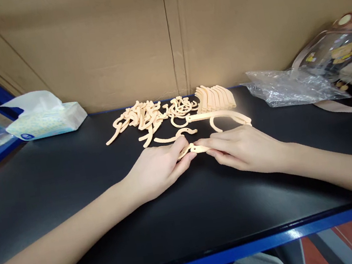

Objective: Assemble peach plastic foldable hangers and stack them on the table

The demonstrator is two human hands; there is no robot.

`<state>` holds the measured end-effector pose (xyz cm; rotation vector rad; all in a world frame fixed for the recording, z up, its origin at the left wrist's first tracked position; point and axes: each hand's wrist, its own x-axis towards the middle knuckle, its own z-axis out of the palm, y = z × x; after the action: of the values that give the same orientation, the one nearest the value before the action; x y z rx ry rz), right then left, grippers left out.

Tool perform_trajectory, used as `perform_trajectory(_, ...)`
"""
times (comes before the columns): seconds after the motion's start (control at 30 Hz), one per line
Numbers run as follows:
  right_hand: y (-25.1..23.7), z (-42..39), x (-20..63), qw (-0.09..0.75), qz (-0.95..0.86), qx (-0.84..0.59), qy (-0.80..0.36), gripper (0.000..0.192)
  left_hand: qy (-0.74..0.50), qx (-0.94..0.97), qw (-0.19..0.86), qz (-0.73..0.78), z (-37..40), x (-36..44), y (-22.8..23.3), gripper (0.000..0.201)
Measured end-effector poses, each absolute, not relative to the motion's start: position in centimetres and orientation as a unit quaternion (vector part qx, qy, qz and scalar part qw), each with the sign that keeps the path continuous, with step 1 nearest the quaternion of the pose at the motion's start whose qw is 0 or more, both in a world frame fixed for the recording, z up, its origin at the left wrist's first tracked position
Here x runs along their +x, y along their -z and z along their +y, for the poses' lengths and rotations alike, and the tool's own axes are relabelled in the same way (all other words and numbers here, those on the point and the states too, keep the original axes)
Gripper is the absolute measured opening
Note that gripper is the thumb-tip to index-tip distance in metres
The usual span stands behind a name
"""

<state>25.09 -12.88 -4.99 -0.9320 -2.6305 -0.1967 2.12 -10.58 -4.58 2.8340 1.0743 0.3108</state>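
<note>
My left hand (155,171) pinches a thin curved peach plastic hanger piece (184,151) between thumb and fingers. From the other side, my right hand (249,149) grips a plastic hanger arm (200,148) with a small hole near its end. The two ends meet between my fingertips; whether they are locked together I cannot tell. Most of both pieces is hidden by my hands. Just beyond lie a curved arm with a hook (173,138) and a longer hanger part (218,115).
Along the back of the black table (139,233) are a pile of curved arms (141,116), a heap of small hooks (181,106) and a neat stack of arms (215,97). A tissue pack (49,121) stands left; a clear plastic bag (293,85) and a transparent backpack (342,54) are right.
</note>
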Motion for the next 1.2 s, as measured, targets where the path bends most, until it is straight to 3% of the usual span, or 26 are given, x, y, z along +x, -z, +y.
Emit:
perform_trajectory(0.67,5.52,-12.62,25.29,0.195,-0.928,-0.314,0.054,0.027,-0.042,0.943,-0.047,0.325,-10.81,2.14,4.35,0.023)
perform_trajectory(1.2,5.25,-12.65,25.27,0.169,-0.930,-0.326,-0.024,0.032,-0.101,0.941,-0.236,0.220,-10.57,1.99,5.09,0.029)
